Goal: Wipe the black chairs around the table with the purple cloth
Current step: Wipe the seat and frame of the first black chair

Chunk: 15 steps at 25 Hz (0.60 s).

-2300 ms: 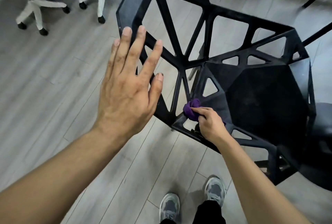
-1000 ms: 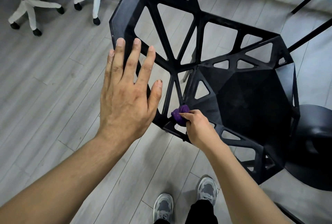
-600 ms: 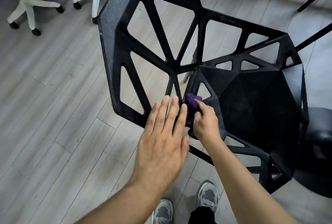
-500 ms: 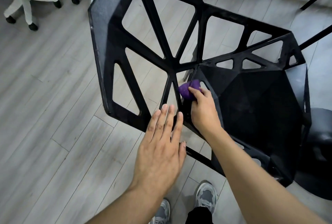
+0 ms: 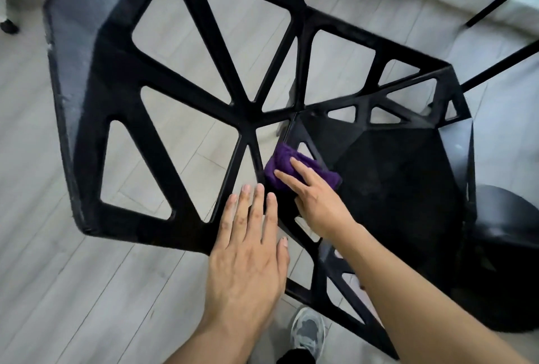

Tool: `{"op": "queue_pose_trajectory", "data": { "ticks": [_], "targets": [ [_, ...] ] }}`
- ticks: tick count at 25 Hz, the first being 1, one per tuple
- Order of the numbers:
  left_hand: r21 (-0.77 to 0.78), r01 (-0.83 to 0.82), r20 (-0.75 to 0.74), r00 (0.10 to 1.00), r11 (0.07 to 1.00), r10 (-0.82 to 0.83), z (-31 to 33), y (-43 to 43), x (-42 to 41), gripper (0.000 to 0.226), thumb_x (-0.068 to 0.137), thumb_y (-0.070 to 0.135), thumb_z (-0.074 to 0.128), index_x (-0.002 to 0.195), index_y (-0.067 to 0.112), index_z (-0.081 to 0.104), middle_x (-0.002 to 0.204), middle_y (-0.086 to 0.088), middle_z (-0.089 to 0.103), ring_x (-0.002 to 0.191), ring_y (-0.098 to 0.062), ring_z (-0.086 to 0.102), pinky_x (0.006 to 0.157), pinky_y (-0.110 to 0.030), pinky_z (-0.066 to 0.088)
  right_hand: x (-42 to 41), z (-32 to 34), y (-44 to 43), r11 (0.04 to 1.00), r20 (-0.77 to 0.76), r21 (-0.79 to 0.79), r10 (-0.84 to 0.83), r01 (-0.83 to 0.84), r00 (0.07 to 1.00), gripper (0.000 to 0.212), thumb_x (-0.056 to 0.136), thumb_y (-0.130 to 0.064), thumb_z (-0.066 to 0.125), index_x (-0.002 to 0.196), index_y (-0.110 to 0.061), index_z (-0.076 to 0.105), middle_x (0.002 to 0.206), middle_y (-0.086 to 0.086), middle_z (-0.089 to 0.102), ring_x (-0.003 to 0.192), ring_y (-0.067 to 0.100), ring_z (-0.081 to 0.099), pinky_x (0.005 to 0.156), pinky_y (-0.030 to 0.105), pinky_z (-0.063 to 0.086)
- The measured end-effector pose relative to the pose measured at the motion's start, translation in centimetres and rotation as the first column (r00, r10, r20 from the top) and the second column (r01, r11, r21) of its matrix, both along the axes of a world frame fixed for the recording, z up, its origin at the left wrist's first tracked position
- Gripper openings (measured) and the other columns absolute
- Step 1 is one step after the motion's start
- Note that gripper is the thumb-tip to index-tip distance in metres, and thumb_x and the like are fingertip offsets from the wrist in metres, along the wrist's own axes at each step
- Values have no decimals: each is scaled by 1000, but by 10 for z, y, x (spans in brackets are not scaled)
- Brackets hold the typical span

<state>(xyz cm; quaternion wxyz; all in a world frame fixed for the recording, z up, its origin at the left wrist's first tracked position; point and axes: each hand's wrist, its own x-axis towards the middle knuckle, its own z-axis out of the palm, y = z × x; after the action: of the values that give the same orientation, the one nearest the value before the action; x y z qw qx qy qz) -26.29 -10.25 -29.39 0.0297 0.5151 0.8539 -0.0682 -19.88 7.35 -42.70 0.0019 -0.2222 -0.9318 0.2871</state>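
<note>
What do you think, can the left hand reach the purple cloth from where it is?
Probably yes. The left hand is open, its fingertips just short of the purple cloth, with only a thin bar of the black chair near them. The right hand presses on the cloth, though.

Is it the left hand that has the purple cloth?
No, the right hand presses the purple cloth onto the black chair, while the left hand is flat and holds nothing.
</note>
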Motion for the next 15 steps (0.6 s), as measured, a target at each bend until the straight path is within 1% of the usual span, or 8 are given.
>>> {"op": "queue_pose_trajectory", "data": {
  "ticks": [2, 4, 5, 7, 10, 11, 13, 15],
  "targets": [
    [-3, 29, 23, 999, 1000, -29, -2, 5, 1, 64, 103, 37, 29, 156, 1, 28, 165, -23, 21, 156, -36, 12, 126, -52, 11, 18, -8, 43, 986, 50, 41, -165, 163, 985, 64, 94, -5, 54, 152, -28, 44, 166, 7, 24, 152, 28, 24, 126, 36, 14],
    [2, 58, 29, 998, 998, -58, -6, 11, 1, 64, 103, 38, 29, 156, 1, 30, 164, -22, 24, 155, -36, 15, 124, -53, 17, 24, -11, 65, 932, 23, 21, -363, 362, 932, 61, 95, -6, 54, 152, -25, 44, 166, 7, 22, 154, 26, 18, 126, 33, 4],
    [0, 63, 26, 998, 998, -63, -7, 14, 1, 64, 103, 38, 28, 156, 2, 31, 164, -22, 24, 155, -36, 15, 123, -53, 19, 21, -12, 57, 917, -8, 15, -399, 399, 917, 58, 96, -9, 55, 151, -24, 46, 166, 7, 23, 154, 25, 18, 126, 33, 1],
    [-12, 63, 22, 998, 998, -63, -8, 21, 2, 64, 103, 38, 29, 156, 2, 31, 165, -21, 24, 156, -35, 15, 122, -53, 21, 21, -14, 20, 943, -35, 10, -333, 333, 942, 53, 98, -17, 57, 149, -24, 49, 164, 7, 27, 153, 23, 23, 126, 32, 5],
    [-33, 37, 24, 999, 999, -37, -12, 25, 3, 64, 102, 38, 29, 155, 2, 33, 164, -21, 26, 155, -36, 17, 121, -55, 23, 47, -16, 6, 986, -79, 159, -34, 47, 996, 54, 92, -21, 68, 145, -24, 55, 155, 12, 45, 139, 27, 48, 117, 38, 37],
    [-41, 30, 23, 999, 999, -29, -14, 25, 4, 63, 102, 37, 30, 154, 2, 35, 163, -22, 28, 154, -37, 19, 121, -55, 24, 51, -20, 28, 971, -92, 235, -23, 45, 995, 56, 88, -17, 72, 142, -22, 58, 151, 15, 50, 132, 31, 55, 111, 41, 42],
    [-39, 18, 24, 1000, 999, -17, -19, 24, 4, 63, 101, 37, 30, 152, 2, 40, 161, -22, 33, 153, -38, 24, 120, -55, 24, 42, -23, 74, 925, -102, 259, -259, 277, 960, 55, 90, -10, 69, 143, -19, 57, 152, 18, 46, 135, 37, 50, 116, 45, 36],
    [-14, -3, 30, 1000, 1000, 3, -25, 26, 3, 63, 99, 37, 33, 151, 3, 43, 159, -22, 36, 151, -38, 29, 119, -55, 25, 13, -26, 97, 857, -104, 174, -473, 484, 875, 52, 97, -10, 57, 148, -18, 50, 158, 18, 37, 147, 35, 33, 124, 45, 21]
  ]
}}
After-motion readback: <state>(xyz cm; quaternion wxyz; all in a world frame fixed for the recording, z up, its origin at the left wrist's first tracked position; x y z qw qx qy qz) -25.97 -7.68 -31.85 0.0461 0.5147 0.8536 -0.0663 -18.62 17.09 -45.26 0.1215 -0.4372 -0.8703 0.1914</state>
